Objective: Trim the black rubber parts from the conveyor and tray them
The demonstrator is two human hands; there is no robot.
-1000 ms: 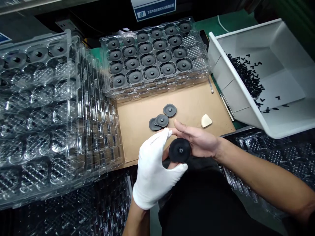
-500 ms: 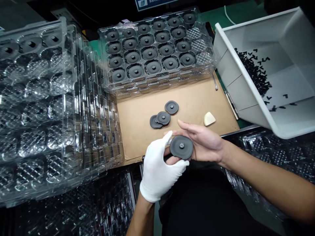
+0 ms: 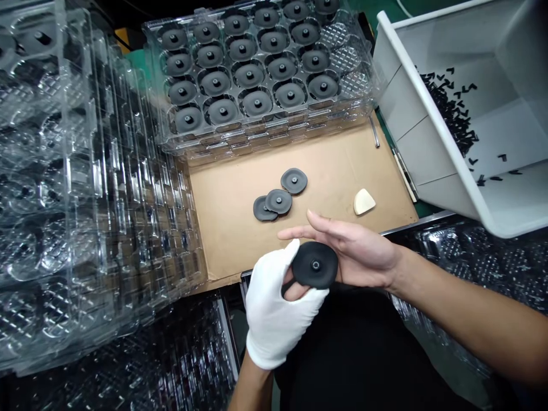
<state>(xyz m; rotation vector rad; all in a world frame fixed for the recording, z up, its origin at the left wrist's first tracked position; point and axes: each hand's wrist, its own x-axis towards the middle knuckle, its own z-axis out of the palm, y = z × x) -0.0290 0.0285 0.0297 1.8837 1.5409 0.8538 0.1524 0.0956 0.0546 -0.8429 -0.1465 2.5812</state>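
My left hand point(image 3: 276, 305), in a white glove, grips a black rounded disc point(image 3: 314, 265) by its edge between thumb and fingers. A small round stud with a hole stands at the disc's centre. My bare right hand point(image 3: 357, 248) is beside and partly behind the disc, thumb up and index finger stretched out to the left. Its other fingers are partly hidden, and I cannot tell whether they touch the disc. Beyond my hands, three similar discs lie on the brown board: one disc point(image 3: 294, 180) at the back, another disc point(image 3: 278, 201) overlapping a third point(image 3: 262, 209).
A clear plastic tray point(image 3: 257, 128) of similar discs sits at the back. Stacked clear trays point(image 3: 158, 228) rise at left. A white bin point(image 3: 454, 154) with small black pieces point(image 3: 454, 120) stands right. A cream-coloured block point(image 3: 363, 201) rests on the board point(image 3: 334, 160).
The held disc has tilted and looks darker, and has come slightly lower with my left hand. My right index finger now reaches further left past it. The whole view has shifted a little.
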